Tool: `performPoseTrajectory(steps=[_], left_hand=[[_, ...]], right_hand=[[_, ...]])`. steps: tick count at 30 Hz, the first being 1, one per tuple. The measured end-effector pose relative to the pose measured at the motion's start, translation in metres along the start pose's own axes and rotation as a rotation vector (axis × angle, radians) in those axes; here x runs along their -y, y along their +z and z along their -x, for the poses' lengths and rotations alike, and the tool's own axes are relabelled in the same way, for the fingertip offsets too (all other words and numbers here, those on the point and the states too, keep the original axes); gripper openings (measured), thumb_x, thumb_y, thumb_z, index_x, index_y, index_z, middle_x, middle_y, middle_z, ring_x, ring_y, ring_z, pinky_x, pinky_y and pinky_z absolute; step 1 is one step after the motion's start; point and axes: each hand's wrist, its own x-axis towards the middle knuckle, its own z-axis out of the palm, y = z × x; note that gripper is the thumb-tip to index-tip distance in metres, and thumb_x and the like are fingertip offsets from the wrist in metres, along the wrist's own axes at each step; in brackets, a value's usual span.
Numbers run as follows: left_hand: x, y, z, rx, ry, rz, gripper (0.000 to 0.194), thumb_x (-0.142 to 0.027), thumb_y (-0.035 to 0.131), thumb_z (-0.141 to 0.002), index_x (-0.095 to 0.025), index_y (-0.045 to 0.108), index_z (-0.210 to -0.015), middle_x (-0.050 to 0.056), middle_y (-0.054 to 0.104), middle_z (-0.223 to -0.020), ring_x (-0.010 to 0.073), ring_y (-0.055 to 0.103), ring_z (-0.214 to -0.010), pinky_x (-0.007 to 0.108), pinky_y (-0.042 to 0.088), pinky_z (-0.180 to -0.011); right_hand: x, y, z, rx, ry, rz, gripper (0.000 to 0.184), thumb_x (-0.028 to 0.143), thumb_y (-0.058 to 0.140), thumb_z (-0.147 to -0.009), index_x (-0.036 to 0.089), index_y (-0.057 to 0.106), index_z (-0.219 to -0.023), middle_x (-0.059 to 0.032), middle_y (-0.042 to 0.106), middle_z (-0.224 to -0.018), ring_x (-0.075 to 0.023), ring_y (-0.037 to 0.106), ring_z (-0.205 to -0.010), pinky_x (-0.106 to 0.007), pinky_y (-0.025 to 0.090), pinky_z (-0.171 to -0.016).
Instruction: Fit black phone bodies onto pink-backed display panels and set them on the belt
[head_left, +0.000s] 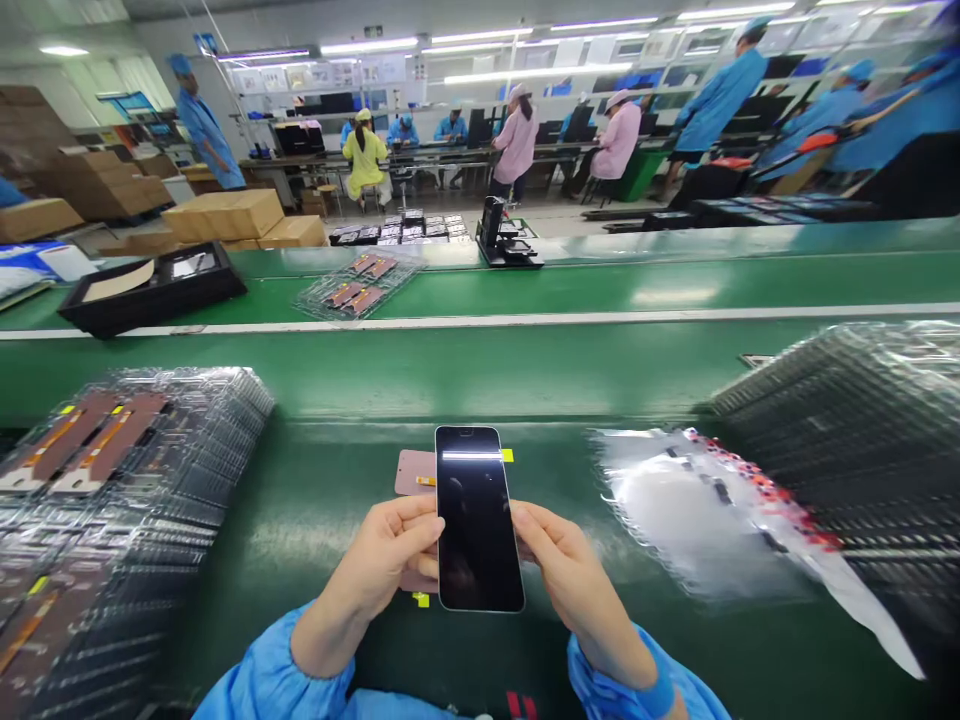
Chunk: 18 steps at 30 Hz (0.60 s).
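Observation:
A black glass phone screen (478, 540) with a thin light rim is held face up between my two hands, over the green bench. My left hand (382, 555) grips its left edge, thumb on the front and fingers behind. On the opposite edge, my right hand (562, 555) pinches with thumb and fingers. Pinkish-brown flat parts (415, 470) with an orange flex strip lie under and beside the screen, mostly covered by it. Yellow tabs (508, 455) stick out near them. Whether these parts are attached to the screen is hidden.
Stacked clear plastic trays (217, 430) holding brown screen parts stand at left; more stacked trays (885, 420) stand at right beside crumpled clear film (675, 500). Across the green line lie a black bin (157, 290), a tray of parts (360, 283) and a black fixture (506, 240). Co-workers are behind.

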Motion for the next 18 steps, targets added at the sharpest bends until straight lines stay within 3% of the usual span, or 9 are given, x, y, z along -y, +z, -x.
performPoseTrajectory(steps=[3,5,9,12,14,18], left_hand=[[-0.005,-0.001,-0.001,-0.046,0.075,-0.019,0.037,-0.038,0.078,-0.078,-0.012,0.075,-0.104,0.003,0.067,-0.069,0.0095,0.062,-0.055,0.018,0.053,-0.052],[-0.006,-0.003,-0.002,-0.057,0.110,-0.022,0.035,-0.038,0.076,-0.079,-0.013,0.075,-0.104,0.004,0.069,-0.076,0.0101,0.063,-0.062,0.020,0.055,-0.059],[-0.003,-0.006,0.000,-0.024,0.115,-0.166,0.040,-0.048,0.072,-0.080,-0.015,0.072,-0.102,0.004,0.068,-0.080,0.0118,0.062,-0.064,0.024,0.054,-0.062],[0.003,-0.005,0.002,-0.013,0.063,-0.380,0.039,-0.050,0.077,-0.072,-0.013,0.067,-0.075,-0.001,0.059,-0.062,0.0095,0.054,-0.051,0.022,0.046,-0.052],[0.007,-0.003,0.003,-0.070,0.070,-0.478,0.040,-0.050,0.074,-0.073,-0.016,0.056,-0.062,-0.003,0.053,-0.056,0.0090,0.050,-0.049,0.021,0.042,-0.050],[0.009,-0.002,0.005,-0.132,0.126,-0.537,0.042,-0.052,0.067,-0.079,-0.018,0.050,-0.062,-0.004,0.051,-0.056,0.0092,0.050,-0.050,0.021,0.040,-0.052]], right_hand=[[0.001,-0.001,0.006,0.203,0.079,-0.037,0.045,0.055,0.063,-0.090,0.017,0.071,-0.112,-0.0025,0.067,-0.068,-0.0173,0.062,-0.065,-0.030,0.053,-0.066],[0.001,0.000,0.008,0.270,0.125,-0.068,0.046,0.052,0.067,-0.088,0.019,0.067,-0.120,-0.0026,0.070,-0.069,-0.0181,0.067,-0.067,-0.031,0.055,-0.069],[-0.001,0.001,0.009,0.157,0.106,-0.047,0.049,0.056,0.066,-0.087,0.017,0.066,-0.117,-0.0063,0.075,-0.077,-0.0217,0.073,-0.072,-0.033,0.058,-0.072],[-0.002,0.003,0.007,0.078,0.047,-0.032,0.047,0.055,0.066,-0.088,0.016,0.066,-0.115,-0.0064,0.076,-0.074,-0.0228,0.074,-0.072,-0.034,0.058,-0.073],[-0.001,0.004,0.005,0.063,0.023,-0.044,0.044,0.053,0.066,-0.089,0.017,0.066,-0.114,-0.0054,0.076,-0.071,-0.0223,0.074,-0.070,-0.033,0.058,-0.073],[0.002,0.006,0.003,0.098,-0.009,-0.134,0.042,0.053,0.063,-0.091,0.019,0.067,-0.115,-0.0059,0.076,-0.081,-0.0238,0.075,-0.073,-0.036,0.059,-0.071]])
